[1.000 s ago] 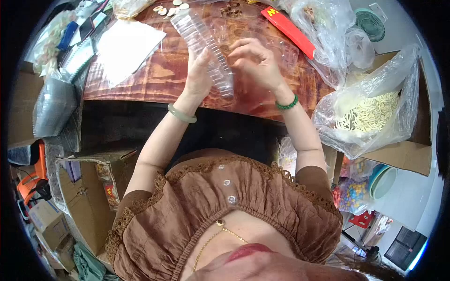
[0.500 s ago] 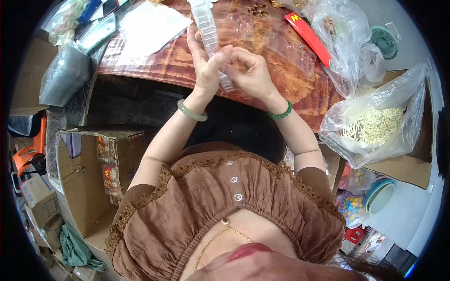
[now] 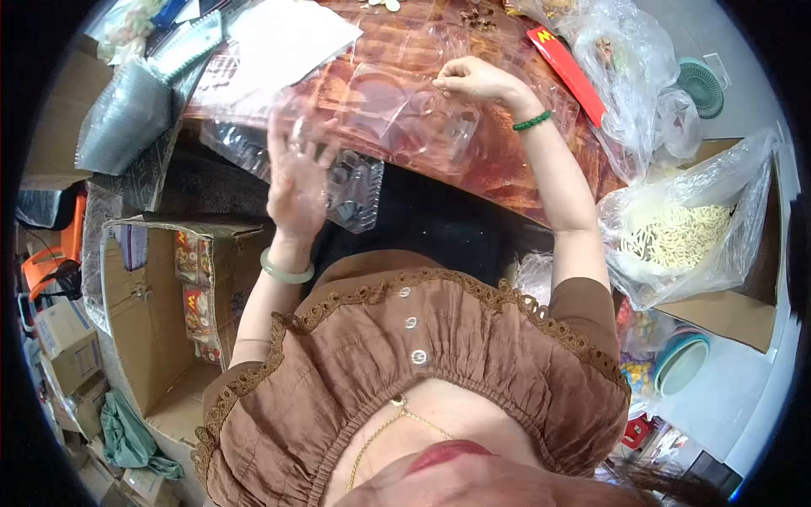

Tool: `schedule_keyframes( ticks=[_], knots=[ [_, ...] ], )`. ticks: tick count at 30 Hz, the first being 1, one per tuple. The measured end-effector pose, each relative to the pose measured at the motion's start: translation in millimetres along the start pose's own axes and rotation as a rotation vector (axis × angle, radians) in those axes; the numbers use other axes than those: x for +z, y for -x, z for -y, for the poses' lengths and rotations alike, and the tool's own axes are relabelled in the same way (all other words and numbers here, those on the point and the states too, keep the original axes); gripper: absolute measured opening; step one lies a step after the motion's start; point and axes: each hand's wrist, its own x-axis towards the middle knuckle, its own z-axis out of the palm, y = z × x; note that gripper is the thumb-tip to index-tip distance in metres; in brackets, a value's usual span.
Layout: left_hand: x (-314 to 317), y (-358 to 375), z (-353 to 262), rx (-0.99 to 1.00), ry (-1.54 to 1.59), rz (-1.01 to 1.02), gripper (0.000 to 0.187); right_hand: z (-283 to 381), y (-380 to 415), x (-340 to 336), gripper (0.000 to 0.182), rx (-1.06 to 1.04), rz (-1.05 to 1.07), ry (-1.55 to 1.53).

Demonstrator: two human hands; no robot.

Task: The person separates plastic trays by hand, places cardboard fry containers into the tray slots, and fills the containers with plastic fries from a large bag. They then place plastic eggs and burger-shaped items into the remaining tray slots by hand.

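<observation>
At the far left, off the table's left edge, a grey stack of plastic trays leans beside an open cardboard box that stands on the floor. Above them, at the table's far left corner, lie a spiral notebook and a white sheet of paper.

The left hand is raised in front of the table's near edge, fingers spread and slightly curled, a pale green bangle on the wrist. It grips a stack of clear plastic trays, which hangs below the near edge, over the dark gap between table and body; the trays run out to the left of the fingers as well.

On the wooden table, near its middle, lies a single clear tray with round hollows, flat on the top. The right hand reaches over it, fingers pressed together, thumb and forefinger pinching the tray's far rim. A green bead bracelet sits on that wrist.

Further right, a red packet lies along the table's right edge, just beside a crumpled clear bag. Off the table to the right, a larger clear bag filled with pale, noodle-like pieces rests on a cardboard box.
</observation>
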Motion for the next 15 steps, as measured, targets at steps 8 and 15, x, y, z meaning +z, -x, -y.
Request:
schedule_keyframes(
  ticks=[8,15],
  knots=[
    [36,-17,45,-0.159,0.039,-0.133,0.107,48,42,44,0.042,-0.46,-0.548,-0.204],
    [96,-34,59,-0.178,0.072,-0.015,0.095,79,139,73,0.036,-0.735,-0.81,0.128]
  ],
)
